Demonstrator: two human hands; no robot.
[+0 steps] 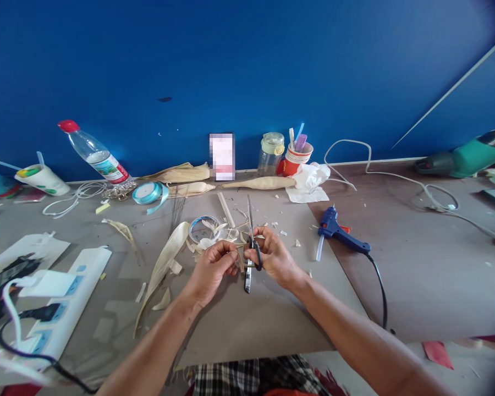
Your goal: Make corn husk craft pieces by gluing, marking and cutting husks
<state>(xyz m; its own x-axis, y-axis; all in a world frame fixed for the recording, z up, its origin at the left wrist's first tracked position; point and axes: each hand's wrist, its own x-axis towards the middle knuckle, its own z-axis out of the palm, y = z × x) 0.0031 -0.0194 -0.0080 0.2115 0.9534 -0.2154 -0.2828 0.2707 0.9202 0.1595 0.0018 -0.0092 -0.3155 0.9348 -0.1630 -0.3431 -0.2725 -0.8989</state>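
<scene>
My right hand [274, 256] is closed around black-handled scissors [251, 242], whose blades point away from me toward the wall. My left hand [212, 269] pinches a small strip of dried corn husk [240, 257] right beside the scissors. Both hands meet above the grey table [247, 324] near its middle. Just beyond them lie a roll of clear tape [202, 228] and several small husk scraps [272, 225]. A long pale husk leaf [163, 264] lies left of my left hand.
A blue glue gun [340, 234] with a black cord lies to the right. A white power strip [61, 305] sits at the left. Along the blue wall: a tilted water bottle [97, 154], blue ribbon roll [148, 192], jar [271, 153], cup of tools [297, 157], more husks [262, 182].
</scene>
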